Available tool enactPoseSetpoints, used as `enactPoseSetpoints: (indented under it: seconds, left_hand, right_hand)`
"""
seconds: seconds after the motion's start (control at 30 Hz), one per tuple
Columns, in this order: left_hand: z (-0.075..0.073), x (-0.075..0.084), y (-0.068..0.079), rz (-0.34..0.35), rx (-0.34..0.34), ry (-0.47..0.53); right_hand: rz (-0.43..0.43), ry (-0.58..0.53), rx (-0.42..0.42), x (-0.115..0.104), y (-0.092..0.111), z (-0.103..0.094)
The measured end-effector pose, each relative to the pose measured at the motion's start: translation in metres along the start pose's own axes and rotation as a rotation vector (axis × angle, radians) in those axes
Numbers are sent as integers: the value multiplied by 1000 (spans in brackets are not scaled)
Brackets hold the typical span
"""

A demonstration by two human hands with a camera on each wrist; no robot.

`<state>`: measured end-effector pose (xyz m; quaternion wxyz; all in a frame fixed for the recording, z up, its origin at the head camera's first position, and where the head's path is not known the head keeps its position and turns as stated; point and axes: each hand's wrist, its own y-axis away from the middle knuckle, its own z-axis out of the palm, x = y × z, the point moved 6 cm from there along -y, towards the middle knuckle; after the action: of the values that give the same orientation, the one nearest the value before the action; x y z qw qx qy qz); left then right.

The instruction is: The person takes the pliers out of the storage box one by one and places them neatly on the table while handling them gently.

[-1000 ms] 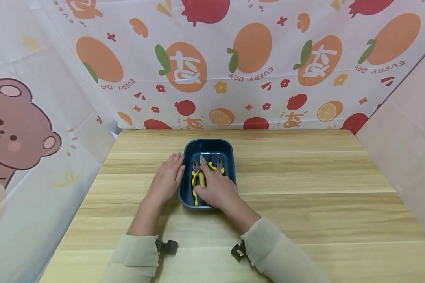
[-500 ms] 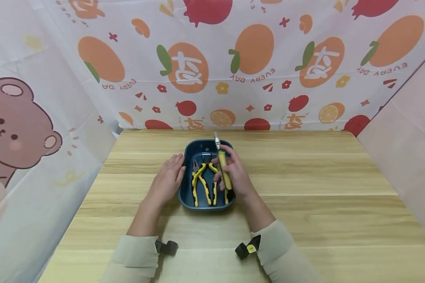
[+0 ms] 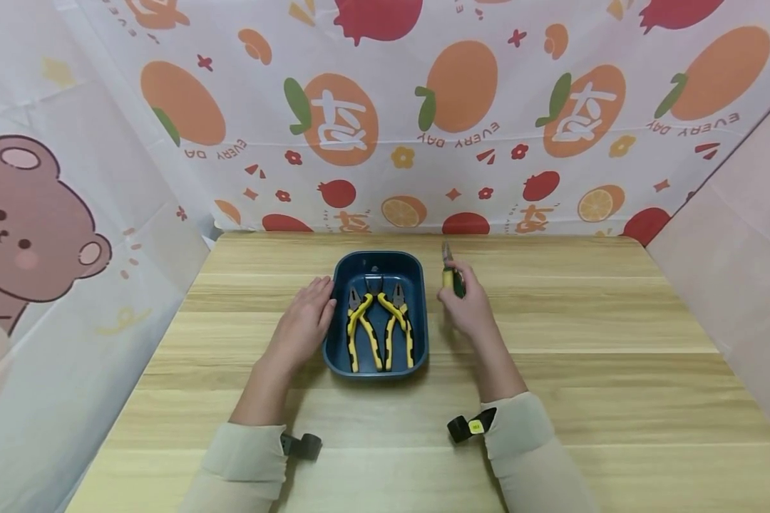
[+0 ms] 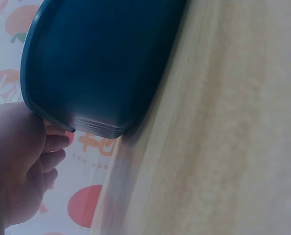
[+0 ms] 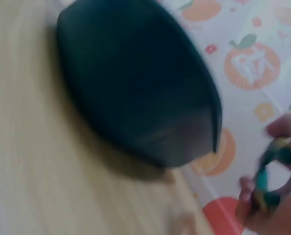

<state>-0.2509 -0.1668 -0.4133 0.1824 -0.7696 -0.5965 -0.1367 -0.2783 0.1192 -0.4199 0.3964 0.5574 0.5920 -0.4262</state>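
Held pliers [image 3: 448, 276] in the right-hand grip [image 3: 470, 305], beside the blue tray [image 3: 375, 375]
The right-hand grip is curled round the handles of the held pliers, near the right side of the blue tray, metal nose toward the patterned cloth [image 3: 462, 85]; whether they touch the counter [image 3: 584, 342] cannot be told. The left-hand grip [image 3: 303, 313] lies loosely extended, touching the tray's left rim. On the tray's floor lie the left pliers [image 3: 359, 314] and the right pliers [image 3: 395, 311], side by side, noses toward the cloth, yellow-and-black handles spread
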Motion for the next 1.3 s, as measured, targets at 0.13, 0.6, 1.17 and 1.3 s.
enactPoseSetpoints:
  seconds: [0.13, 0.6, 1.17, 1.3]
  left_hand:
    - [1, -1, 0, -15, -9, 2]
    - [0, -1, -1, -13, -2, 16]
    - [-1, 0, 0, -1, 23, 14]
    - [-1, 0, -1, -3, 20, 16]
  right_hand:
    - [44, 371, -88, 23, -2, 10]
    - [84, 715, -128, 24, 9, 24]
    - [78, 709, -130, 23, 11, 24]
    - [85, 714, -116, 22, 10, 22]
